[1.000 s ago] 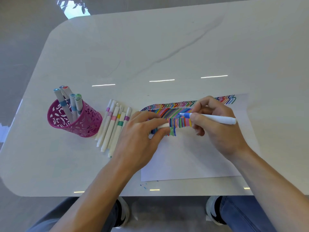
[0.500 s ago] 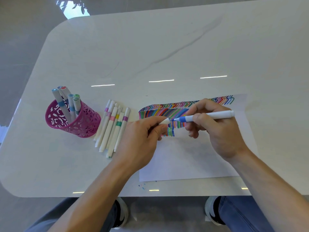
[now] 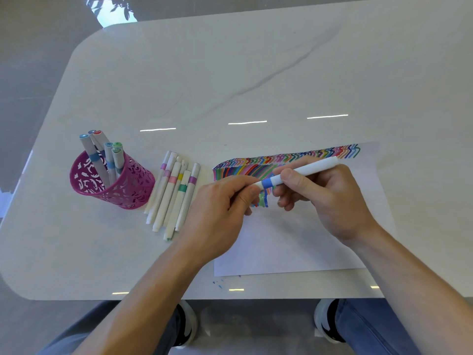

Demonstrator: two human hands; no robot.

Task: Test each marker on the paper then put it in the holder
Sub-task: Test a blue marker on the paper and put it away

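White table (image 3: 256, 73), over paper (image 3: 294, 247): blue marker (image 3: 307, 169) just recapped, left hand (image 3: 217, 213) pinching its end, right hand (image 3: 332, 201) gripping barrel; holder (image 3: 133, 187) next.

We get a bright, even picture: the glossy white table (image 3: 256, 73) mirrors overhead lamps as short white streaks (image 3: 247, 122), and a glaring patch (image 3: 112, 11) burns on the floor (image 3: 30, 60) beyond. Shadows lie soft and faint. Wide-angle bending curves the table's edges; fine detail looks slightly smeared.
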